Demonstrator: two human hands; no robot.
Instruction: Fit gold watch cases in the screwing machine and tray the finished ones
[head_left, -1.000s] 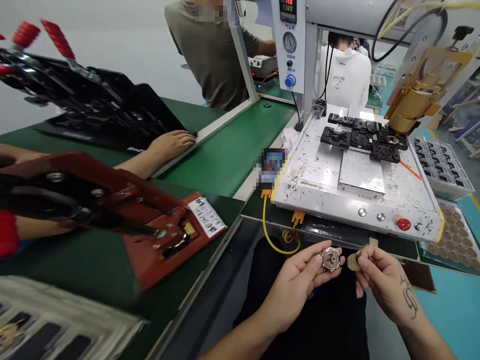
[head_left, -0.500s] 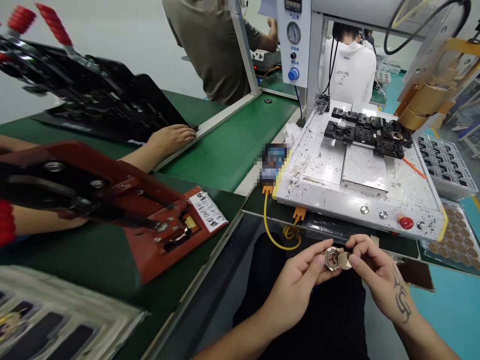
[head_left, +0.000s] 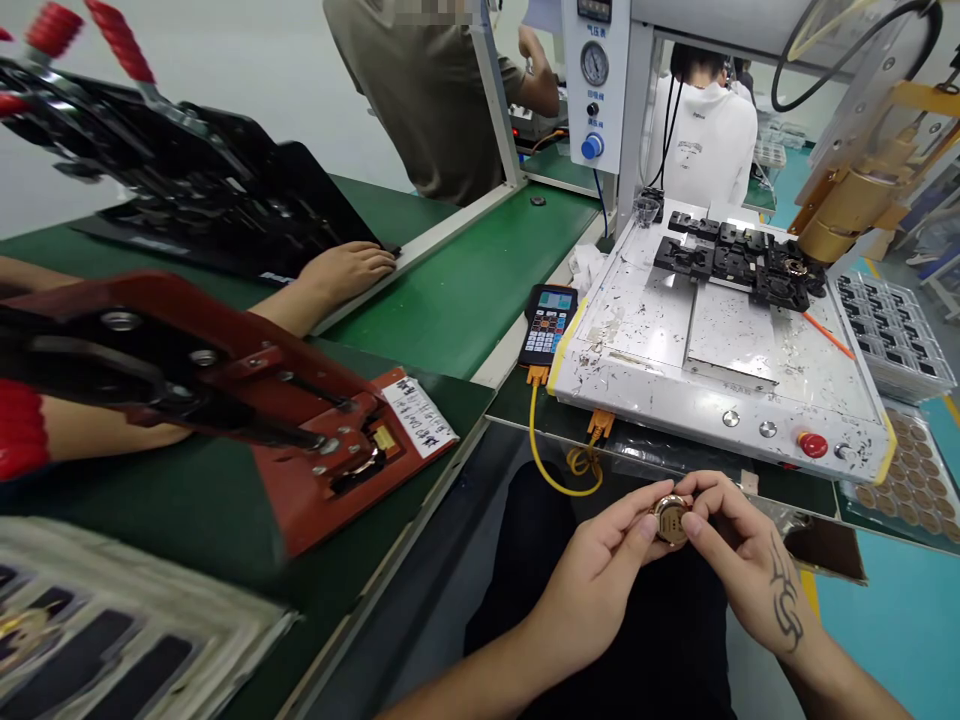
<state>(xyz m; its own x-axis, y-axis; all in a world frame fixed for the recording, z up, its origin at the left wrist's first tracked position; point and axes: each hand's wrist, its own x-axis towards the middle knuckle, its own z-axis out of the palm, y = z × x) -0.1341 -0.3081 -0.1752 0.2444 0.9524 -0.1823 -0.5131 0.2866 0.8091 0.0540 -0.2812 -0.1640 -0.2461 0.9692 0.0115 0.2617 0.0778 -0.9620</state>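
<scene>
A small round gold metal case (head_left: 671, 521) is held above my lap, its flat inner face turned up toward the camera. My left hand (head_left: 600, 560) pinches its left rim between thumb and fingers. At the right side, the thumb and fingers of my right hand (head_left: 739, 540) press on a round disc that lies within the ring. The disc's edge under my right fingertips is partly hidden. Both hands are near the front edge of the white machine (head_left: 645, 370).
A red clamp press (head_left: 300, 450) and a co-worker's hand (head_left: 349, 275) are at left. A keypad controller (head_left: 550, 325) with a yellow cable (head_left: 534, 430) lies mid-table. Black fixtures (head_left: 735, 255) sit on the machine. Trays (head_left: 900, 330) stand at right; a stacked tray (head_left: 135, 620) is lower left.
My right hand has moved left to my left hand. The disc, held beside the ring before, now sits in it. The view has shifted slightly.
</scene>
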